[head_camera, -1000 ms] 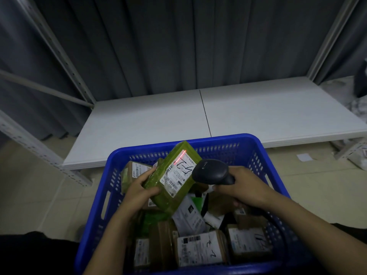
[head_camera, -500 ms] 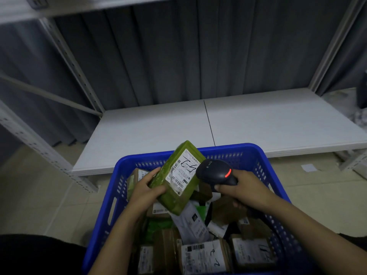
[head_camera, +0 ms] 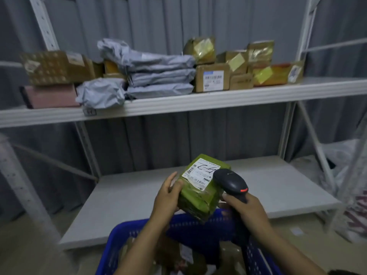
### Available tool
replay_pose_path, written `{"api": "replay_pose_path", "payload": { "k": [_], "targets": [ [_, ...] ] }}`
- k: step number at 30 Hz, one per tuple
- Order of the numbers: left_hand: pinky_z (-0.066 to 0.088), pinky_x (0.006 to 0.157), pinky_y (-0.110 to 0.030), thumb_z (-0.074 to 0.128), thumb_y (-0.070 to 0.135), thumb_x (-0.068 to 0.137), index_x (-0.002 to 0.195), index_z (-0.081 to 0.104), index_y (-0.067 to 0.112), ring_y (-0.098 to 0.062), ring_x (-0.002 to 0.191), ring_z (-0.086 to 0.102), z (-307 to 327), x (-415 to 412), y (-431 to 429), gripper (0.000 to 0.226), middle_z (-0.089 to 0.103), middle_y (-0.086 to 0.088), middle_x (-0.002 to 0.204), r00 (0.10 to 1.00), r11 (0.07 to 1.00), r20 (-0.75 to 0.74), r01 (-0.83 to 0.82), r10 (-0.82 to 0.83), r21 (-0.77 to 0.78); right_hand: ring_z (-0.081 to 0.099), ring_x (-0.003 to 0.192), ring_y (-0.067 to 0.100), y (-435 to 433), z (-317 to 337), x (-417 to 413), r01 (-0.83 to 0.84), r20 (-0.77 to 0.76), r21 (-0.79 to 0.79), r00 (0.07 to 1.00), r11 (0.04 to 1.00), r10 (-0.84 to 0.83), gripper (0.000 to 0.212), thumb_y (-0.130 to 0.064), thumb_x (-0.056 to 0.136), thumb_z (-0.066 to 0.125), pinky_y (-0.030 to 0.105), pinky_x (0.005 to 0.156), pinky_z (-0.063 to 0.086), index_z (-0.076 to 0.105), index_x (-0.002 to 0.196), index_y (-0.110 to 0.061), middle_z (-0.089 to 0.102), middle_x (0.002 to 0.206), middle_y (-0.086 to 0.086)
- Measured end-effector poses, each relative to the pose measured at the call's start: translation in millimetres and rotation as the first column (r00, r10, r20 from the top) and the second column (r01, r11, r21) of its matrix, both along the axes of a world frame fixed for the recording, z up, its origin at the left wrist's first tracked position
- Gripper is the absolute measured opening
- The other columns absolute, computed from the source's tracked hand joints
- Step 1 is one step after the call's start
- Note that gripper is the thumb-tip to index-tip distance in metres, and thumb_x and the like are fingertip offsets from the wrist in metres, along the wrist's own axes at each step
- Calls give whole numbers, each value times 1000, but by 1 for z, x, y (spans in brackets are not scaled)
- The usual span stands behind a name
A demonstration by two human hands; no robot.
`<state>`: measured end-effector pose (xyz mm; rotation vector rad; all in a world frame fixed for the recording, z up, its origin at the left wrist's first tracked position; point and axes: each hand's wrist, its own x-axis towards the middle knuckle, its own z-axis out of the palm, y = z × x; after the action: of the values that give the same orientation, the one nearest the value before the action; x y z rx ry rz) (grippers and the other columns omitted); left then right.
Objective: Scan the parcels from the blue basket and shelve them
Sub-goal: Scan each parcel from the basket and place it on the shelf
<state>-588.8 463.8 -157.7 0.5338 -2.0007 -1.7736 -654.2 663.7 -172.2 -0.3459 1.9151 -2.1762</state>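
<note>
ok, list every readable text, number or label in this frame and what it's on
"4-2", handwritten, upside down to the camera, first character unsure: white label on the green parcel.
Print and barcodes on that label: too small.
Label on the brown box, upper shelf: blurred.
Tag on that shelf's edge: blurred.
Mark on the scanner: too small.

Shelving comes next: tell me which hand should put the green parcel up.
Left, most likely. The left hand grips the green parcel; the right hand is busy holding the scanner.
</note>
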Motion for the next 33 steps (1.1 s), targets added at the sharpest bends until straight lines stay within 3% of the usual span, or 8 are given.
{"api": "replay_pose_path", "payload": {
  "k": [2, 5, 9, 15, 22, 25, 28, 33],
  "targets": [
    [59, 73, -29, 46, 37, 100, 136, 43, 42, -13, 106, 60, 26, -7, 13, 36, 56, 4, 124, 997, 999, -60, 42, -41, 11, 73, 87, 29, 5, 24, -1, 33, -19, -49, 999, 998, -34, 20, -7, 85, 71, 39, 75, 58, 68, 104, -7, 75, 90, 14],
    [55, 88, -33, 41, 44, 100, 133, 45, 44, -9, 109, 58, 60, -20, 26, 33, 57, 6, 128, 987, 988, -122, 88, -103, -128, 70, 91, 34, 15, 61, -2, 114, -103, -58, 988, 992, -120, 12, -13, 84, 73, 47, 86, 57, 69, 95, -11, 74, 91, 16],
    [55, 88, -32, 49, 42, 98, 128, 47, 47, -7, 107, 61, 105, -32, 40, 31, 59, 8, 126, 948, 944, -180, 211, -261, -255, 67, 88, 17, 29, 107, -1, 174, -237, -67, 954, 982, -185, 12, -20, 83, 74, 33, 76, 52, 70, 94, -20, 74, 89, 2],
    [49, 81, -11, 82, 16, 74, 123, 39, 55, 0, 107, 56, 170, -38, 40, 76, 51, 16, 124, 903, 821, -187, 246, -387, -515, 69, 89, 15, 38, 165, -13, 213, -355, -152, 900, 965, -254, 18, -18, 81, 76, 29, 74, 50, 72, 98, -18, 75, 87, -2],
    [48, 84, -17, 86, 15, 67, 122, 41, 48, -7, 108, 55, 226, -15, 10, 78, 51, 12, 122, 902, 815, -357, -12, -241, -580, 71, 95, 27, 11, 232, -12, 103, -441, -197, 879, 975, -182, 22, -19, 80, 78, 48, 88, 56, 71, 100, -16, 75, 95, 8],
    [45, 82, -10, 86, 14, 68, 124, 42, 43, 3, 105, 52, 252, -7, -5, 77, 50, 19, 119, 854, 838, -484, -117, -189, -533, 71, 83, 26, -10, 258, -14, 45, -428, -215, 894, 976, -136, 21, -14, 84, 73, 41, 75, 59, 66, 103, -10, 72, 93, 12],
    [42, 76, -4, 84, 13, 70, 125, 42, 38, 7, 100, 50, 282, -7, -24, 74, 50, 20, 116, 817, 838, -565, -229, -111, -495, 61, 61, 22, -30, 281, -16, 15, -393, -215, 914, 977, -100, 5, -8, 87, 67, 31, 56, 52, 64, 88, -4, 63, 76, 15],
    [51, 89, -36, 84, 28, 71, 133, 37, 37, -19, 106, 57, 328, -36, -68, 78, 58, 1, 123, 844, 699, -533, -421, 68, -578, 48, 51, 21, -59, 314, -43, -1, -335, -253, 938, 968, -86, 8, -5, 88, 63, 27, 46, 40, 59, 83, 0, 54, 69, 15]
  ]
}}
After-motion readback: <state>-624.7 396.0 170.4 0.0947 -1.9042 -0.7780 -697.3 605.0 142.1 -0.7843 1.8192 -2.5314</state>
